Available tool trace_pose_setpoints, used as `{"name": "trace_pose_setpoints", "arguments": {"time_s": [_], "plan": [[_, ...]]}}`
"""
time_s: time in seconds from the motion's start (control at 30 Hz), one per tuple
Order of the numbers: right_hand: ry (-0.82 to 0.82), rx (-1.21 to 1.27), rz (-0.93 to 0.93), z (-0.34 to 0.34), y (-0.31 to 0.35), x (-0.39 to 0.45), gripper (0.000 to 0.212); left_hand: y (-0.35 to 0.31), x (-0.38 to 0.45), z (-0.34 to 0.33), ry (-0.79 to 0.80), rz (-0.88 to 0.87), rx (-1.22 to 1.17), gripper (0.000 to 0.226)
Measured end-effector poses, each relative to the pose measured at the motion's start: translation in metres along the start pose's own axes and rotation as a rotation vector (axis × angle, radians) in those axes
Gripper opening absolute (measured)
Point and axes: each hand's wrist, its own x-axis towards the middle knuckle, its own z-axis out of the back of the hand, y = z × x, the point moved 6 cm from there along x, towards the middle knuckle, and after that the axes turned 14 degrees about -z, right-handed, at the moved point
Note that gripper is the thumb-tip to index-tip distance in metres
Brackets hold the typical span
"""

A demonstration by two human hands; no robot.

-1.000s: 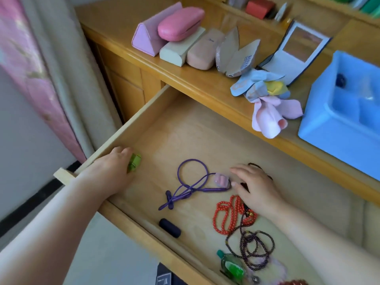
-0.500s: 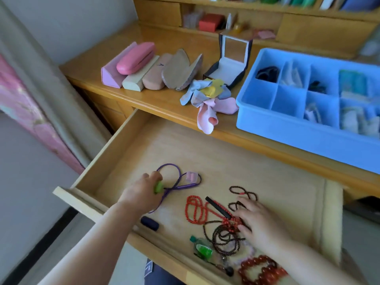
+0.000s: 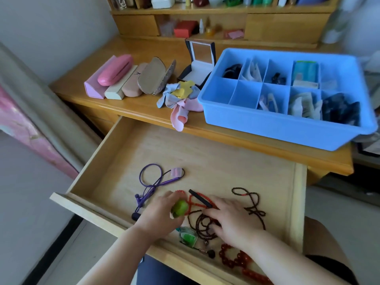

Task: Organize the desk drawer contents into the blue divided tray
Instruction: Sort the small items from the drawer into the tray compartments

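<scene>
Head view: left hand (image 3: 158,218) fingers around unlabelled green object (image 3: 179,208), right hand (image 3: 234,220) fingers on dark beads (image 3: 203,226).

Person's body, head view: two bare forearms and hands.

Left hand (image 3: 158,217) and right hand (image 3: 234,221) carry no gloves, rings, watches or bands where visible. Both forearms are uncovered up to the frame edge; no sleeve shows. Fingernails are too blurred to assess. Dark navy clothing appears at the lower edge beneath the arms; its type cannot be determined.
</scene>
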Motion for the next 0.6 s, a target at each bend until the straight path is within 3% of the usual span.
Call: {"name": "trace_pose_setpoints", "arguments": {"time_s": [0.07,0.2,0.33,0.37,0.5,0.6], "plan": [[0.011,-0.073,-0.028,-0.005,-0.008,0.004,0.043,0.004,0.002,-0.007,0.084,0.043,0.186,0.052],[-0.075,-0.093,-0.139,0.007,-0.029,0.001,0.018,0.018,0.001,-0.009,0.157,0.216,0.314,0.059],[-0.149,-0.04,-0.32,0.022,-0.052,-0.002,0.008,-0.003,0.01,-0.005,0.027,0.047,0.266,0.04],[-0.176,-0.029,-0.358,0.027,-0.056,-0.003,0.011,-0.008,0.011,-0.008,0.074,0.021,0.215,0.035],[-0.206,0.033,-0.36,0.041,-0.058,-0.007,0.017,-0.011,0.003,-0.037,0.529,0.117,0.186,0.037],[-0.178,0.102,-0.283,0.04,-0.04,-0.011,0.019,-0.01,0.002,-0.046,0.589,0.165,0.201,0.039]]}}
